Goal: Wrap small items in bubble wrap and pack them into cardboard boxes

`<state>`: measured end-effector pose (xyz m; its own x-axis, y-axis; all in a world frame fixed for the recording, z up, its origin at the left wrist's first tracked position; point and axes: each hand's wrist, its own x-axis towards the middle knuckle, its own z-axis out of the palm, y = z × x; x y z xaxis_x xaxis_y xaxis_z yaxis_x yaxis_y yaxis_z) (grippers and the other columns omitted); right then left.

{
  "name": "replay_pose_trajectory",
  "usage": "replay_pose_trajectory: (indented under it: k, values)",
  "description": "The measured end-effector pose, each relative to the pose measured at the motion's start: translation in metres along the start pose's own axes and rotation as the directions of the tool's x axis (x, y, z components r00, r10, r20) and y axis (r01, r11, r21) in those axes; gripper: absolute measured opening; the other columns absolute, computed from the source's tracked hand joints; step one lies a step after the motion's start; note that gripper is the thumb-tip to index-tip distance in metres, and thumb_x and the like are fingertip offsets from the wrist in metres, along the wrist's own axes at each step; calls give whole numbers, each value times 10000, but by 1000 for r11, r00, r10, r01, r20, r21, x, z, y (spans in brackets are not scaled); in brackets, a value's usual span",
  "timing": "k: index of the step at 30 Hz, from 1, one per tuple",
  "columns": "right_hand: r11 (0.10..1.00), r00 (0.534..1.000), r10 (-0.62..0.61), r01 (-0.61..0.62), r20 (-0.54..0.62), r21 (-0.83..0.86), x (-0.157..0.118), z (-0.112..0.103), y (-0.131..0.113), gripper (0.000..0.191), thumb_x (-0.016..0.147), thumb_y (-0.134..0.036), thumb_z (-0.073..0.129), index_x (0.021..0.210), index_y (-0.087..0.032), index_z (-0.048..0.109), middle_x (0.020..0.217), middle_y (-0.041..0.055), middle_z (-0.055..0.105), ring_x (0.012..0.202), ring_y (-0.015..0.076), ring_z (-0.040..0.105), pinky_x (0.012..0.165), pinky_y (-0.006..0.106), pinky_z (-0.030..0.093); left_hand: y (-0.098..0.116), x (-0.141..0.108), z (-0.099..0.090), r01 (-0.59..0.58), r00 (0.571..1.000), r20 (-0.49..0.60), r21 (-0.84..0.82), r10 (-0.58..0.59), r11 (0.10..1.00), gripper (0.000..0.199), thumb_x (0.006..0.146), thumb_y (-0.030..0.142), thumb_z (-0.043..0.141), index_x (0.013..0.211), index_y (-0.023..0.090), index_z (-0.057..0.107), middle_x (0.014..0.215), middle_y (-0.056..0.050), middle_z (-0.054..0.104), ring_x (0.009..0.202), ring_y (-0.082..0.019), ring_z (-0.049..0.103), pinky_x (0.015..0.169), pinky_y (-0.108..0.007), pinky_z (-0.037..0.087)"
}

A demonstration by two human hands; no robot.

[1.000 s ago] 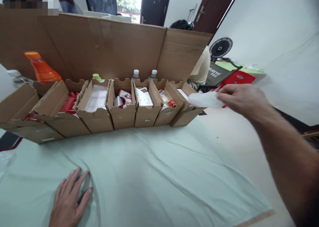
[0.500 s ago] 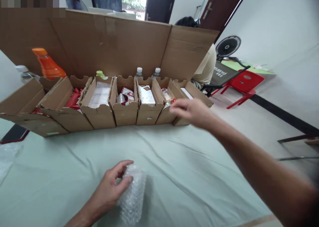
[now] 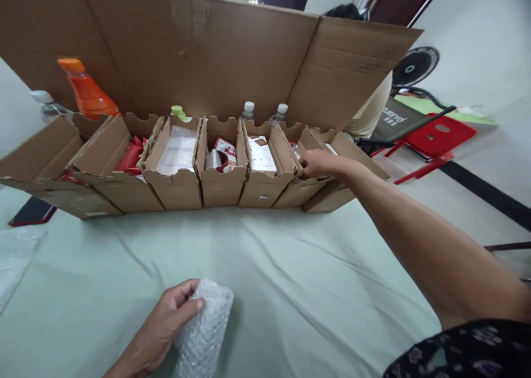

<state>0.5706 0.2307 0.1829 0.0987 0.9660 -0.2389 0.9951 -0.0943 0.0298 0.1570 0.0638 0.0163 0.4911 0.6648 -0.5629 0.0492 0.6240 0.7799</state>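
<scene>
My left hand (image 3: 170, 320) grips a roll of bubble wrap (image 3: 206, 322), thumb across its near face and fingers round its far edge. Whether anything lies inside the wrap I cannot make out. With the arm stretched forward, my right hand (image 3: 317, 163) reaches into the sixth open cardboard box (image 3: 296, 192) from the left. Its fingers are curled downward behind the box's front edge, and their tips are hidden, as is whatever they hold. Beside that hand, at the right end of the row, stands another cardboard box (image 3: 327, 201) with something white in it.
Several more open boxes hold red packets (image 3: 131, 155), folded clear plastic (image 3: 178, 148), a red-and-white packet (image 3: 226, 148) and a white box (image 3: 262, 154). Behind them stand bottles (image 3: 89, 93) and a tall cardboard panel (image 3: 232, 62). A dark phone-like slab (image 3: 33, 211) lies left.
My right hand has moved down into the sixth box. My left hand and the bubble wrap have shifted slightly left and down in view, while the camera view has tilted down.
</scene>
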Motion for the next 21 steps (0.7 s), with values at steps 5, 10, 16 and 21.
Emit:
replay_pose_trajectory:
  k: [5,10,16,21]
  values:
    - [960,914,175,-76,-367,269,-89,-52,18,118,833,-222,629,724,-206,669,674,40,666,638,170,584,582,292,406,5,-13,-15,-141,989,-43,-25,140,990,523,730,605,847,1058,199,804,1044,-101,770,871,-217,657,790,-291,521]
    - [795,967,-158,245,-200,555,-174,-29,-45,120,759,-310,636,677,-225,659,605,0,611,570,149,528,506,261,364,32,-32,-8,-538,841,172,160,513,828,236,816,458,822,909,241,816,1647,-76,450,1485,-381,426,1154,-442,403]
    - [696,800,-582,400,143,596,-176,41,-150,152,745,-98,573,765,-169,706,707,-13,690,638,111,575,596,229,394,46,-33,27,-559,792,396,165,465,813,243,880,455,766,926,217,783,1368,-130,663,1275,-308,606,1083,-394,448]
    - [854,944,-296,329,-144,402,-101,-2,-116,219,892,-238,595,967,-186,794,958,51,799,884,205,709,799,295,495,24,-22,5,-369,910,227,60,348,927,406,856,582,755,951,189,732,901,-45,691,811,-169,608,734,-236,479]
